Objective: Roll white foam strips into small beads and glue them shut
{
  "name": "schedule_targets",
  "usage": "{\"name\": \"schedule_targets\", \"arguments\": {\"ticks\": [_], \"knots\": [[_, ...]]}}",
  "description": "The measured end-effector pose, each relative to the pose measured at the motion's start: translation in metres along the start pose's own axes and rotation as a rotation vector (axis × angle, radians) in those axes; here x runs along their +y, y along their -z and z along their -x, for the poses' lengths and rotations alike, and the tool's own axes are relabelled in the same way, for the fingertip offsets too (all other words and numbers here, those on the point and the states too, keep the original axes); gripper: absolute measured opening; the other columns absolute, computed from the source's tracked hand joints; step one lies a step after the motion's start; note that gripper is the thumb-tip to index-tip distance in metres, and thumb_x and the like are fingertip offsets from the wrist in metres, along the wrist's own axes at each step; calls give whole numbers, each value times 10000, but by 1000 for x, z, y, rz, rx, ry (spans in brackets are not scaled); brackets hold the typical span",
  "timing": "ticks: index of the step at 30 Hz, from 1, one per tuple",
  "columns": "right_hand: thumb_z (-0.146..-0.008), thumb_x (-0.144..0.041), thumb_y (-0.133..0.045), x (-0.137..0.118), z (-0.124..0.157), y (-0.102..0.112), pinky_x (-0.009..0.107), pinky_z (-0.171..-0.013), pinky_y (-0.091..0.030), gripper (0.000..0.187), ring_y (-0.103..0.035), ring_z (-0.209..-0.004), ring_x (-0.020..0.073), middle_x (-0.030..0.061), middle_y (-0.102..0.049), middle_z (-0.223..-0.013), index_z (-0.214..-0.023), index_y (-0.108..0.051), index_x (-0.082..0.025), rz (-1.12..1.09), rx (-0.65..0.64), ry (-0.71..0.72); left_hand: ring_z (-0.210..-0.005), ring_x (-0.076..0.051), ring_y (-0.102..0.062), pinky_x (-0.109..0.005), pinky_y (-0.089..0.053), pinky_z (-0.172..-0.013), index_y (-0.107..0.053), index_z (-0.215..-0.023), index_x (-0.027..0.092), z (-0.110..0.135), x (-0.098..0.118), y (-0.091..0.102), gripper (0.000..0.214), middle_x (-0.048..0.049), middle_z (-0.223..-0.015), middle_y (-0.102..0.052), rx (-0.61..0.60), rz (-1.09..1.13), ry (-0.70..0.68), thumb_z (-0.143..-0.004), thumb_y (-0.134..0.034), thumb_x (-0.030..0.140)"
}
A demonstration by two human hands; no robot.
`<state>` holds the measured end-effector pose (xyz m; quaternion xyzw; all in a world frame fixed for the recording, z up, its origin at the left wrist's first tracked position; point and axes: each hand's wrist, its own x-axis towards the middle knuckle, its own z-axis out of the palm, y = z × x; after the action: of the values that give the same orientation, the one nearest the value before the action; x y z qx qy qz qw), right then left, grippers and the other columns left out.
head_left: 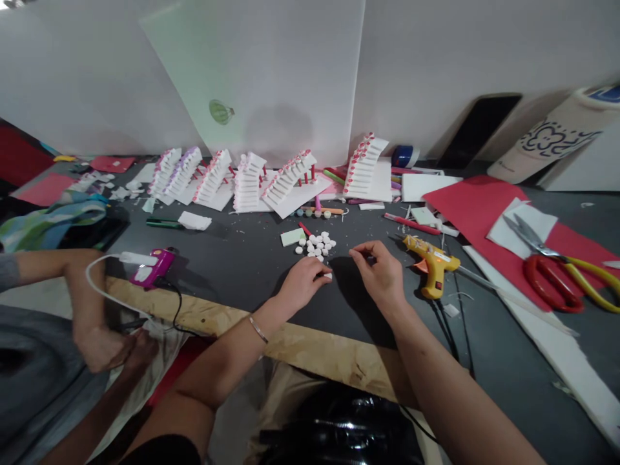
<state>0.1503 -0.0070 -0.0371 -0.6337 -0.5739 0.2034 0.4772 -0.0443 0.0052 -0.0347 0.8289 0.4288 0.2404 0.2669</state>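
Left hand: the left hand [303,284] rests on the dark table [242,258], fingers curled, with one small white piece [328,276] at its fingertips; it seems pinched, though the grip itself is partly hidden.
Right hand: the right hand [380,271] hovers just right of it, thumb and forefinger nearly closed; whether anything tiny sits between them I cannot tell.
Where the pieces lie: a heap of white pieces [317,245] sits just beyond the left hand, near the table's middle.
How they will handle: judging by look, these are cut foam bits, very light, soft and easily dented; a gentle fingertip pinch across the sides should do, and a breath could scatter them.
Count, pieces: roughly fifteen to twenty in the heap, too crowded to count exactly, plus the one at the fingers.
Count, glue guns: two, a yellow glue gun [431,261] right of the right hand and a pink glue gun [152,266] to the left.
Count, staircases: six little white-and-red paper staircases [249,181] in a row at the far edge.
Count, scissors: one pair of scissors [552,271], red and yellow handled, on red paper [477,200] at right.
Other person: another person's hands [104,345] work at near left, apart from these.
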Motion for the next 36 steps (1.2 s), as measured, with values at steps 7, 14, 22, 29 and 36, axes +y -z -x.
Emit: {"name": "schedule_targets", "arguments": {"ticks": [7, 14, 22, 29, 36], "knots": [[-846, -482, -568, 1, 0, 0, 334, -682, -446, 272, -615, -672, 205, 37, -701, -726, -756, -629, -233, 63, 0, 27, -882, -203, -642, -346, -508, -841, -726, -961, 187, 1, 5, 5, 157, -63, -907, -701, 10, -3, 26, -819, -731, 253], [-900, -456, -514, 5, -1, 0, 325, -690, -445, 281, -655, -707, 211, 50, -745, -794, -816, -663, -232, 58, -79, 62, -834, -173, -647, -317, -516, -824, -730, -879, 180, 2, 5, 6, 117, -51, -860, -700, 40, -2, 35, -898, -615, 180], [-902, -274, -554, 4, -2, 8, 328, -695, -361, 134, -612, -796, 226, 59, -720, -820, -861, -670, -219, 300, -303, 364, -852, -181, -635, -333, -518, -832, -726, -952, 165, 1, 5, 7, 138, -63, -881, -686, 12, -52, 26, -900, -628, 247], [-840, -183, -575, 6, 0, 6, 343, -743, -369, 117, -607, -798, 221, 43, -717, -806, -843, -681, -233, 260, -399, 349, -930, -200, -621, -365, -504, -875, -729, -992, 194, 1, 1, 3, 164, -67, -925, -667, -37, -54, -38, -912, -612, 278], [-838, -345, -591, -3, 0, 8, 330, -716, -456, 147, -629, -733, 194, 22, -733, -793, -828, -708, -255, -72, -481, 190, -761, -152, -612, -280, -485, -726, -691, -878, 169, -1, 11, 9, 161, -34, -832, -681, 36, 360, 206, -878, -641, 322]]}}
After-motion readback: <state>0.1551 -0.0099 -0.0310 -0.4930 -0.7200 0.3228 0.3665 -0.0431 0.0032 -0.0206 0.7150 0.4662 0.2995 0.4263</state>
